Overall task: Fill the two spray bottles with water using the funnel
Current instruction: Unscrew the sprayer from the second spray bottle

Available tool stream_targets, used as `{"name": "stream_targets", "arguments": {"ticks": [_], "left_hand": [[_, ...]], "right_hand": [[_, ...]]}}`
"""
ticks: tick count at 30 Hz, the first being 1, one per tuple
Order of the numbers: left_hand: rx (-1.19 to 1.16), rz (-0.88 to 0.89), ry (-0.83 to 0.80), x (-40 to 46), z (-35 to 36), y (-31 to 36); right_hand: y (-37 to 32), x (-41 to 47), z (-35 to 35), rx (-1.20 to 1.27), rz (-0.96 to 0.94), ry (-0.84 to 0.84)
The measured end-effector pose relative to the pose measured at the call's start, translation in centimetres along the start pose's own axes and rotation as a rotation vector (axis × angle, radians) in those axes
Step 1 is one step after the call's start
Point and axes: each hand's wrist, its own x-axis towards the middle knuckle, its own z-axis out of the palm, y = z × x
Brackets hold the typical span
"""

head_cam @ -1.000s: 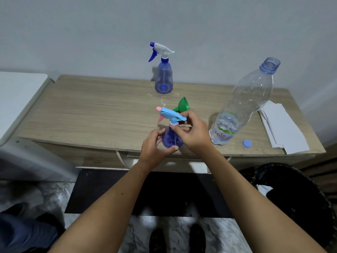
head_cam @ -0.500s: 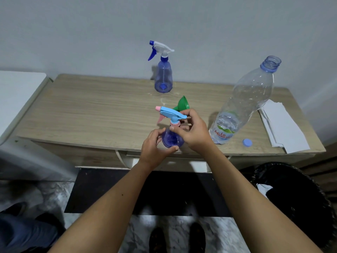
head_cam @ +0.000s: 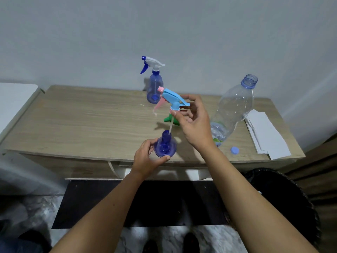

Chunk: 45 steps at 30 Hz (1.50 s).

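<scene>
Sprayer head lifted clear of the near bottle at the table's front edge.

My left hand [head_cam: 145,159] has its grip closed round the near spray bottle [head_cam: 165,147], which stands open-necked close to the front edge of the table [head_cam: 82,125]; the broad left half of the table lies bare. My right hand [head_cam: 193,123] pinches the sprayer head [head_cam: 171,99] above it, the dip tube [head_cam: 171,126] reaching down to the neck. Counted left to right: two spray bottles, the far one [head_cam: 155,84] capped by the wall; one green funnel [head_cam: 171,119] behind my right hand; one water bottle [head_cam: 233,110], uncapped, its cap [head_cam: 234,150] near the front edge; one paper stack [head_cam: 264,134] overhanging the right edge.
</scene>
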Motion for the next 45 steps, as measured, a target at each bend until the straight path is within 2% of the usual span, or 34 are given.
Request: {"name": "stream_targets", "arguments": {"ticks": [9, 17, 21, 27, 32, 39, 45], "left_hand": [[-0.046, -0.041, -0.012, 0.1, 0.0, 0.5], [-0.040, -0.025, 0.011, 0.3, 0.0, 0.2], [0.014, 0.042, 0.002, 0.3, -0.1, -0.7], [0.033, 0.068, 0.012, 0.1, -0.1, -0.3], [0.003, 0.064, 0.013, 0.0, 0.0, -0.4], [-0.039, 0.027, 0.013, -0.1, 0.0, -0.2], [-0.017, 0.026, 0.018, 0.0, 0.2, -0.6]], "right_hand": [[-3.9, 2.0, -2.4, -0.017, -0.097, 0.050], [4.8, -1.4, -2.9, -0.224, 0.105, 0.078], [8.1, -2.3, -2.8, -0.327, 0.211, 0.077], [11.5, -2.1, -2.1, -0.455, 0.339, 0.109], [13.5, -1.8, -1.7, -0.571, 0.404, 0.066], [13.5, -1.5, -1.6, -0.701, 0.401, 0.010], [12.9, -2.3, -1.8, -0.695, 0.344, 0.009]]}}
